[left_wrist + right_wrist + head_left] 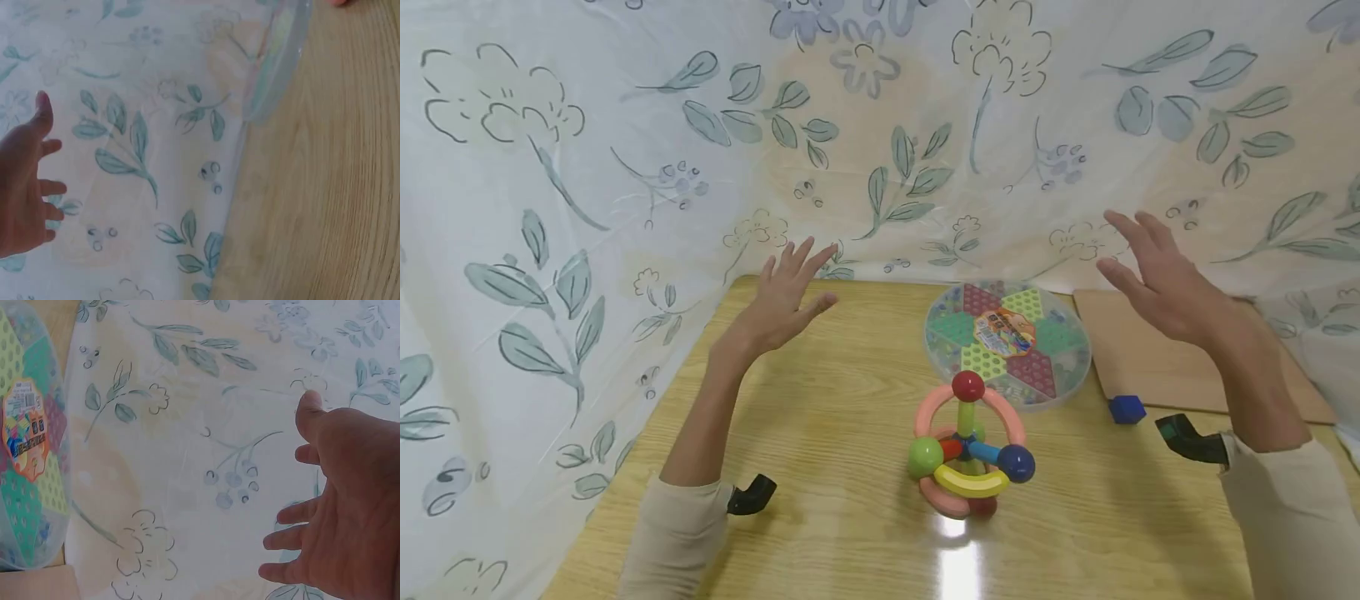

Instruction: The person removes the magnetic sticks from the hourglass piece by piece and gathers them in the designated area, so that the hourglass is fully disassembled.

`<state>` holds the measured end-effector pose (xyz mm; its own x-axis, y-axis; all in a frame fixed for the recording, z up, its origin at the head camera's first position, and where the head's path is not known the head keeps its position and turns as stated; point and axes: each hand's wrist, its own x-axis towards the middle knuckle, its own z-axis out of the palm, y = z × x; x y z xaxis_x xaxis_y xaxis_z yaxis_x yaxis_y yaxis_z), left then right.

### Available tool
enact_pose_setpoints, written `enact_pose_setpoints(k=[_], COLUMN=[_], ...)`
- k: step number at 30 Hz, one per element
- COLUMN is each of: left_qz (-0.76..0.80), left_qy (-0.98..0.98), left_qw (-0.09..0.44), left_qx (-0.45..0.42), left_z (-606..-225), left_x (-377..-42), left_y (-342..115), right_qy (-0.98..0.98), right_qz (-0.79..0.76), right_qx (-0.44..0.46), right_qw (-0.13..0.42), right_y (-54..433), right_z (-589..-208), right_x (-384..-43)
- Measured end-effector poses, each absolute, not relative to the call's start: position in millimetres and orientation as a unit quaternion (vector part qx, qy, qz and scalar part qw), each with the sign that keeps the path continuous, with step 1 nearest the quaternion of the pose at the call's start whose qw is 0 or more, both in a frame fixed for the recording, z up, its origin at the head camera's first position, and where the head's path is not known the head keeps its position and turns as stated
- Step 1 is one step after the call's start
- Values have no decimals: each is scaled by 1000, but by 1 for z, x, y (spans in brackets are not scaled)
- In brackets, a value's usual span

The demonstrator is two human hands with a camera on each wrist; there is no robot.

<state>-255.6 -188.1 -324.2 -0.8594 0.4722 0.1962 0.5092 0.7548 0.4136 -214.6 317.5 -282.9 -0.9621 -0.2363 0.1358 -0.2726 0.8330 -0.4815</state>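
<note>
Both hands are raised above the table and hold nothing. My left hand (pixel 786 302) is over the table's left part with fingers extended and thumb spread; the left wrist view shows the same hand (pixel 25 181) in front of the flowered cloth. At the right, my right hand (pixel 1172 287) hovers above a wooden board, and its fingers and thumb (pixel 310 415) stand apart in the right wrist view. Between and below the hands stands a toy of colored balls and rods (pixel 966 450), with salmon and yellow curved pieces. Neither hand touches it.
Behind the toy lies a round clear case (pixel 934 354) with a colored star-shaped game board. A blue block (pixel 1127 409) sits by the front edge of the wooden board (pixel 1150 367). Flowered cloth (pixel 865 167) hangs behind the wooden table (pixel 820 417) and along its left side.
</note>
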Motion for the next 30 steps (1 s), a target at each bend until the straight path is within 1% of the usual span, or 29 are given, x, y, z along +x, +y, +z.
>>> enact_pose_setpoints(k=[4,6,8,11,13,16,20,22,24,27,30], left_qz=[-250,-259,-265,-262,-248,-234,-235,-230,-221,-215,-223], left_qy=[-919,-907,-892,-862,-838,-802,-758,-745,-743,-744,-738], left_qw=[28,6,-37,-127,-178,-225,-251,-253,-252,-255,-271], left_qx=[-303,-332,-364,-415,-452,-502,-555,-573,-580,-579,-576], left_z=[-323,-323,-323,-322,-321,-319,-318,-317,-318,-319,-318], left_x=[-242,-233,-222,-204,-193,-181,-170,-166,-163,-161,-163], left_y=[-178,-171,-163,-148,-138,-123,-108,-102,-98,-95,-95], right_qy=[-944,-934,-923,-914,-909,-897,-875,-864,-853,-837,-829], right_qz=[286,308,329,335,323,297,273,256,241,226,227], right_qx=[158,176,195,230,263,323,380,408,437,479,491], right_qw=[44,44,33,7,-14,-54,-127,-147,-151,-139,-143], right_y=[309,302,292,273,259,240,217,207,198,190,186], right_z=[-280,-279,-278,-279,-281,-287,-296,-301,-306,-313,-316], right_x=[-207,-201,-193,-181,-175,-170,-165,-163,-164,-167,-171])
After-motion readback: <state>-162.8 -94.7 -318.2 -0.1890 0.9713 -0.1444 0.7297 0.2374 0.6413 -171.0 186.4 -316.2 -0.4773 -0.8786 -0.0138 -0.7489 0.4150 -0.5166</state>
